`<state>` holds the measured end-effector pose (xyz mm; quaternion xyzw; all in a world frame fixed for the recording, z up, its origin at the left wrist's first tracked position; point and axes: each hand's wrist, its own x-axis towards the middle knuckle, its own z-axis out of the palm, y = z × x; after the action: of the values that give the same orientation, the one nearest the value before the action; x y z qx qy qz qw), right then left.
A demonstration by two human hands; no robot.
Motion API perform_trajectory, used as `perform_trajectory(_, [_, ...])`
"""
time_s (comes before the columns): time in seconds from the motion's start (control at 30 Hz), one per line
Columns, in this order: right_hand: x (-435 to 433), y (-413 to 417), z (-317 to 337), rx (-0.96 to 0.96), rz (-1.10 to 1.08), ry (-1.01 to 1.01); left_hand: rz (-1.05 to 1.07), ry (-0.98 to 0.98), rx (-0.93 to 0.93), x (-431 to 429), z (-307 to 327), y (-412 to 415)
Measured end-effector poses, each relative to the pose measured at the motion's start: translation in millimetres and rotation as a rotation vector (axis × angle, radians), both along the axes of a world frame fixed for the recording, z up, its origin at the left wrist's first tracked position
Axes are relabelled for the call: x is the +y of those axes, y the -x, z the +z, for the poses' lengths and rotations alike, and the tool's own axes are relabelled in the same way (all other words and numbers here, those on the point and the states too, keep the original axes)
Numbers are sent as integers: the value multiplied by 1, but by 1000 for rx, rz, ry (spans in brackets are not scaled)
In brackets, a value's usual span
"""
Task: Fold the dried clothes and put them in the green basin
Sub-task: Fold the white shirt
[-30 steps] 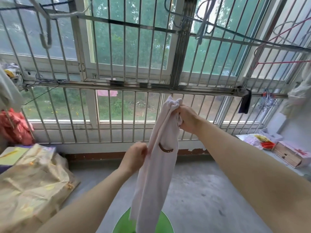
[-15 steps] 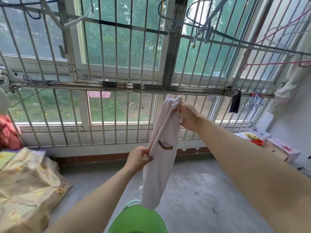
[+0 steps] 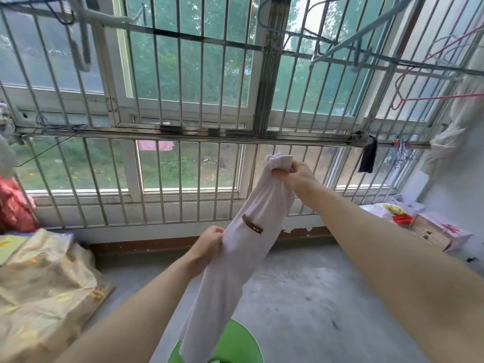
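Progress check on laundry day: honestly not far along with this piece. My right hand is clenched tight around the bunched-up top end of a pale pink, soft cotton garment with a little brown strap tab on it, holding it up in front of the barred window. My left hand is lower down, fingers curled in and pinching the side of the fabric about halfway along. So both hands have hold of the same piece, and neither one is free.

The garment hangs as one long, scrunched tube and there's no real fold in it yet. Its bottom end dangles right over the round green plastic basin on the concrete floor. I can't tell if it's touching the rim or just above it. The fabric also blocks most of the basin, so I can't say whether anything's been dropped in there already.

My guess at what's left: flatten this one out, fold it properly and lower it in. Over on the right there's a pale crumpled garment hanging by the wall and a small dark cloth draped on the metal rail. Those may be next, but I'm not sure they count.
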<state>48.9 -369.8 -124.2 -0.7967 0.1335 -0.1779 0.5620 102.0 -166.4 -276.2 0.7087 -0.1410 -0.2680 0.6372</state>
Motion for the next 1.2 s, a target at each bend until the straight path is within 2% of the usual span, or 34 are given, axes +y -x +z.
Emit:
perform_trajectory(0.13, [2,-5,-7,27,-26,-67,-218,103,227,11,5,5])
perform_trajectory(0.23, [0,-10,-17,62,-79,-137,-429,80,185,27,11,4])
perform_trajectory(0.3, [-1,-11,-23,85,-27,-319,-443,87,195,31,14,4])
perform_trajectory(0.37, [1,-9,-33,230,63,-509,-418,163,245,32,17,5])
perform_trajectory(0.5, [7,-2,-85,724,133,-587,-316,295,302,27,21,9])
perform_trajectory(0.57, [15,3,-111,808,265,-712,-244,286,336,22,18,7])
perform_trajectory(0.63, [28,6,-125,804,393,-791,-199,250,383,21,11,3])
perform_trajectory(0.7, [38,5,-133,739,407,-806,-175,233,410,22,2,-2])
perform_trajectory(0.77, [40,0,-142,680,324,-723,-137,193,388,25,-2,-4])
perform_trajectory(0.9, [38,-3,-158,521,158,-461,28,-17,235,35,-10,-2])
perform_trajectory(1.1, [49,-4,-165,338,164,-273,113,-17,129,47,-21,-4])
perform_trajectory(1.2, [57,-7,-157,341,252,-255,236,-18,87,46,-17,-8])
